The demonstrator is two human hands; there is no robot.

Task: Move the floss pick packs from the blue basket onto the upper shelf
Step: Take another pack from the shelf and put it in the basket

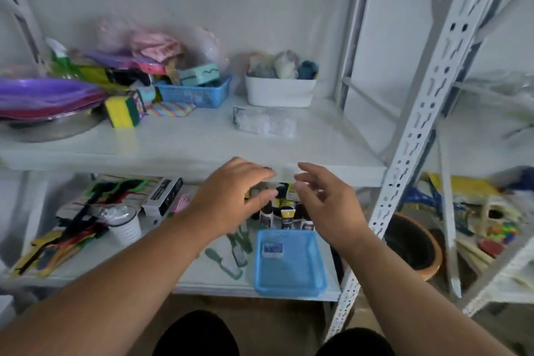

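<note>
Nearest, on the lower shelf: blue basket (289, 264) with one small pack (272, 248) lying inside. Above it, left hand (231, 196) and right hand (325, 202), both empty, fingers loosely spread, hovering close together. Farther back, on the upper shelf (187, 144): clear floss pick packs (264, 123) lying before a white bin (280, 91).

We see both hands, left hand (231, 196) and right hand (326, 205), empty with fingers spread above the blue basket (289, 272); floss pick packs (264, 123) lie on the upper shelf (179, 141).
</note>
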